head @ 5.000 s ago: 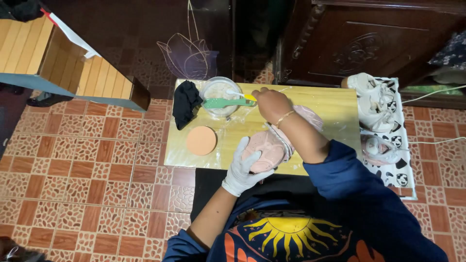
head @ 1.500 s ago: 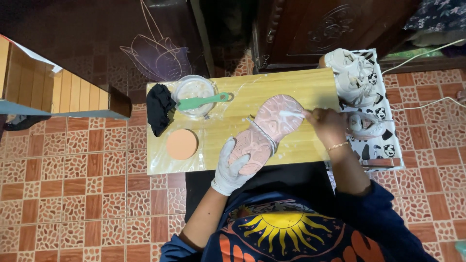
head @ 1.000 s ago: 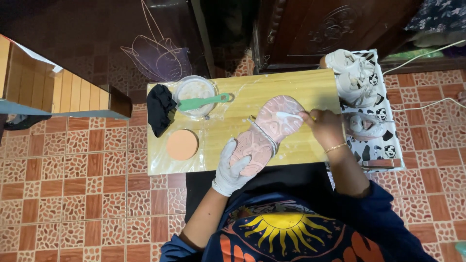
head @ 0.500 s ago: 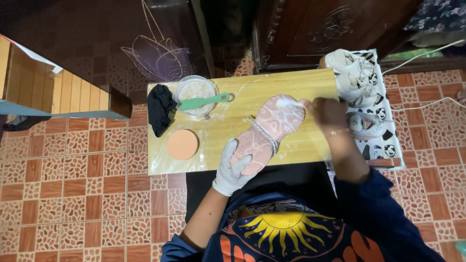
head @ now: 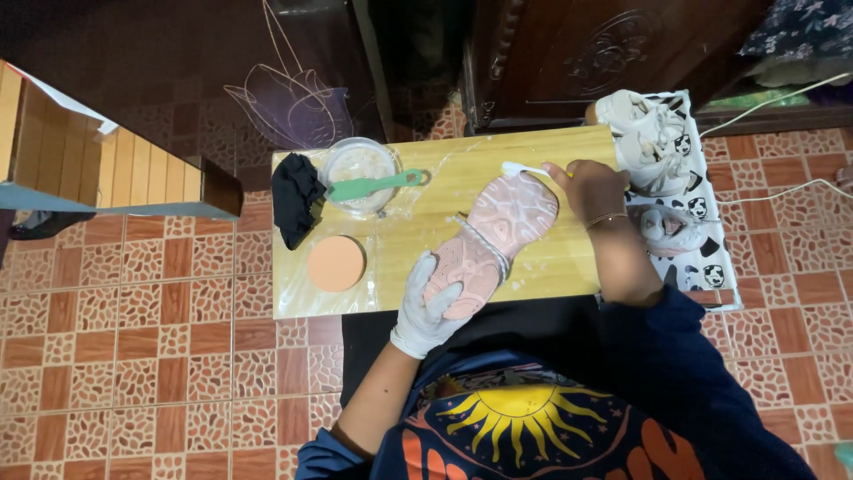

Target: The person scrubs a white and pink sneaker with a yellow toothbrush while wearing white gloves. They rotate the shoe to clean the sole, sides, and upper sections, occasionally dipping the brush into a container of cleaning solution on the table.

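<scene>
Beside the shoe (head: 493,238): bowl (head: 359,165), sponge (head: 336,263), cloth (head: 296,196).

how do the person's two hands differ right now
The left hand wears a white glove; the right hand is bare, with a thin bracelet at the wrist. The left hand presses on the heel end of the pink shoe; the right hand is at the toe end, holding a small white brush. The left hand sits near the board's front edge, the right nearer its far edge. Both are at the same upturned shoe.

home: tiled floor (head: 142,356), carved cabinet (head: 613,53)
</scene>
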